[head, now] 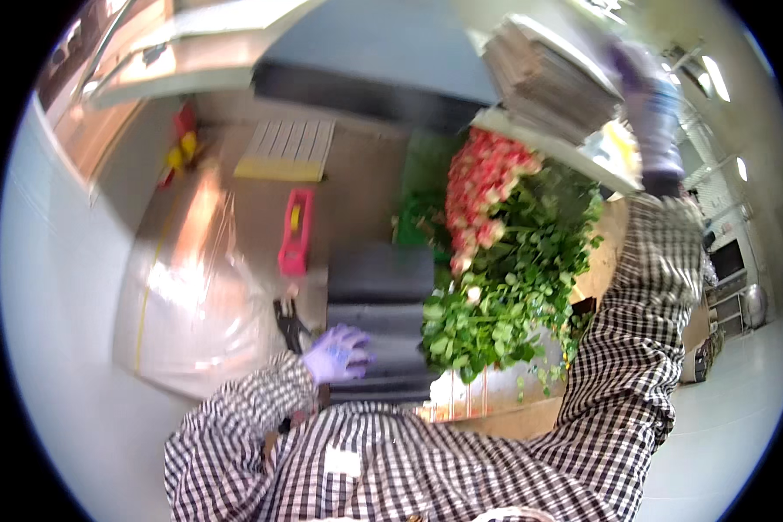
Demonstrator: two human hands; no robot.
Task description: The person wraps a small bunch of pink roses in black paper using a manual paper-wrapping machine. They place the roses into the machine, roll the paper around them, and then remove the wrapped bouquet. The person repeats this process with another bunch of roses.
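Note:
My left hand [339, 354], in a purple glove, rests with its fingers spread on a black padded or ridged surface [378, 326]. Beside its wrist lies a black-handled tool [290, 320], perhaps pruning shears. My right arm reaches far up to the right; my gloved right hand [636, 72] is blurred beside a stack of cardboard sheets [548, 78], and whether it grips them is unclear. A pile of red and cream roses [486, 189] with green leafy stems [496, 307] lies right of the black surface.
A pink tool with a yellow insert [295, 231] and a lined paper sheet [287, 150] lie on the table. Clear plastic film [196, 307] covers the left side. A grey-blue panel [372, 52] stands at the back. Above the flowers runs a pale shelf edge [561, 153].

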